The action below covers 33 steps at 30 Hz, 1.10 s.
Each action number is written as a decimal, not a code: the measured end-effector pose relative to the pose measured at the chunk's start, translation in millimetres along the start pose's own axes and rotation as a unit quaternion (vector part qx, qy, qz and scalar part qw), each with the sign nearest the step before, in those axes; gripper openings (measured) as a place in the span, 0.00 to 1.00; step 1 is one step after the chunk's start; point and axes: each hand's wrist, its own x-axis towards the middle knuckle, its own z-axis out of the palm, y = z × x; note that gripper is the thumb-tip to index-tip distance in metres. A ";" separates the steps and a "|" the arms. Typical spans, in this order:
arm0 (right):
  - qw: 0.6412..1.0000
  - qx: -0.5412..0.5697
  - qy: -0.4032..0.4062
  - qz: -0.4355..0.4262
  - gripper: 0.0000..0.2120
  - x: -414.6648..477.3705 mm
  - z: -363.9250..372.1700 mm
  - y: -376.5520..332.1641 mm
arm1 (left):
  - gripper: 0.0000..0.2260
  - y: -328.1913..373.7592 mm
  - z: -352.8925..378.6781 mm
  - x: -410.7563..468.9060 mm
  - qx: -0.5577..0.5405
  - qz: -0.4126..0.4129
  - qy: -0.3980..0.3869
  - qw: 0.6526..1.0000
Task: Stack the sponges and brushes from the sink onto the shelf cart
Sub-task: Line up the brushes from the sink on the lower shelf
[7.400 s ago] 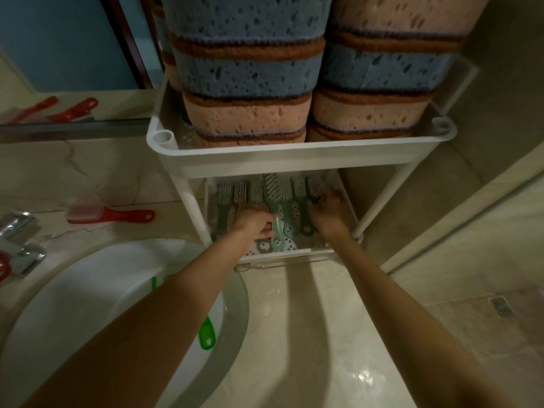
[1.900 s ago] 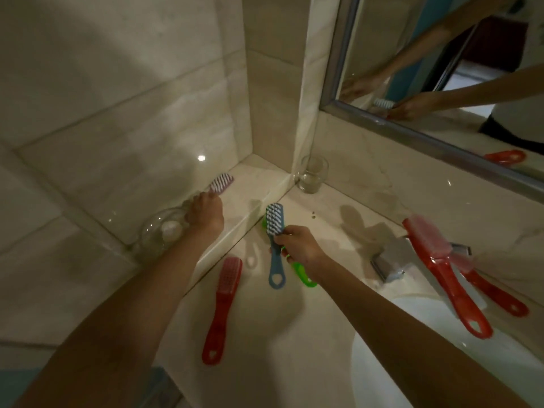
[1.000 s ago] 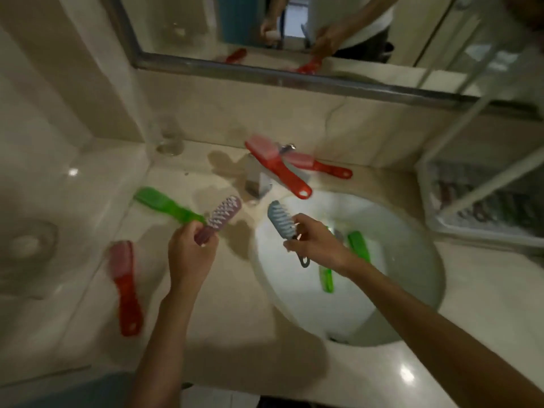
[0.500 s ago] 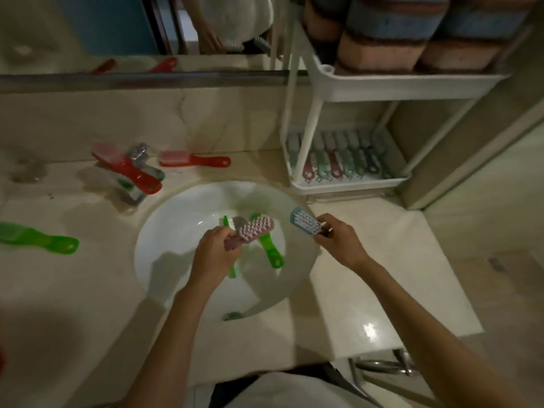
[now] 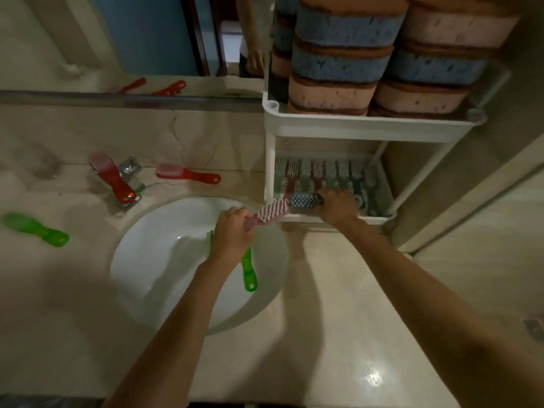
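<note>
Pink brush [image 5: 271,212] tight in left hand [image 5: 232,234] over sink [image 5: 164,260], blue brush [image 5: 304,200] tight in right hand [image 5: 337,207] at shelf cart [image 5: 353,129]

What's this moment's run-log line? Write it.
left hand holds pink brush; right hand holds blue brush at lower shelf; green brush in sink

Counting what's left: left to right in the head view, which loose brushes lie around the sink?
Green plastic brush on the counter, red plastic brush across the tap, red pink-bristled brush by the wall, green brush in the sink.

Glossy marble-look counter [image 5: 338,334], smooth white sink [image 5: 164,260], porous foam sponges [image 5: 338,63], translucent plastic green brush [image 5: 35,229].
</note>
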 end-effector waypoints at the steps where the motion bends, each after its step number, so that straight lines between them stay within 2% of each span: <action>1: 1.000 -0.012 -0.020 -0.006 0.18 4.3 1.7 -5.6 | 0.07 -0.4 -0.9 2.2 0.005 -0.010 0.003 1.000; 4: 0.997 -0.029 -0.065 -0.022 0.19 14.8 14.0 -15.0 | 0.07 -2.0 -3.0 7.3 0.014 -0.024 -0.004 1.000; 8: 0.995 0.008 -0.097 -0.019 0.20 21.9 29.5 -20.8 | 0.07 -7.8 -6.4 10.4 0.026 -0.021 -0.010 0.999; 11: 0.995 0.029 -0.094 -0.011 0.22 24.4 34.2 -23.4 | 0.07 -12.0 -7.9 12.5 0.018 -0.019 -0.019 0.999; 18: 0.992 0.092 -0.080 -0.038 0.18 13.6 34.4 -18.6 | 0.06 -8.5 -6.2 13.6 0.017 -0.005 -0.052 0.998; 23: 0.979 0.190 -0.036 -0.070 0.13 -8.3 12.9 -16.8 | 0.08 14.5 1.1 13.3 0.024 0.028 -0.120 0.992; 26: 0.967 0.243 -0.036 -0.070 0.15 -27.0 -11.8 -13.0 | 0.07 26.1 11.2 15.6 0.025 0.047 -0.154 0.987; 28: 0.969 0.221 -0.061 -0.095 0.17 -38.3 -26.7 -10.4 | 0.07 35.5 17.5 18.7 0.037 0.055 -0.167 0.984; 30: 0.974 0.145 -0.102 -0.138 0.20 -44.3 -32.8 -6.6 | 0.08 48.4 23.4 22.4 0.054 0.070 -0.178 0.980; 33: 0.983 0.035 -0.084 -0.162 0.22 -44.6 -26.5 4.5 | 0.08 69.3 32.3 27.0 0.077 0.105 -0.174 0.976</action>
